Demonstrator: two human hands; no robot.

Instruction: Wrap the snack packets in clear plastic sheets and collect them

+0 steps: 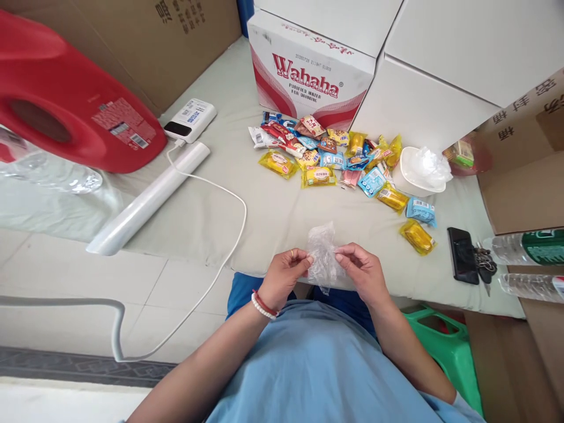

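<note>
A crumpled clear plastic bag (325, 258) hangs between my two hands at the front edge of the covered table. My left hand (288, 271) pinches its left side between thumb and forefinger. On the opposite side, my right hand (362, 269) grips it the same way. Beyond the hands lies a pile of small wrapped snacks (319, 175) in yellow, blue and red packets. Beside the pile stands a white plastic container (412, 173) with more crumpled clear plastic (432, 164) in its top.
A white power bank (191, 119) with a cable (244, 217), a plastic film roll (152, 197) and a large red jug (83, 100) are at left. A Wahaba-style water carton (308, 76) stands behind. A phone (462, 255), keys (484, 261) and bottles (511, 249) lie right.
</note>
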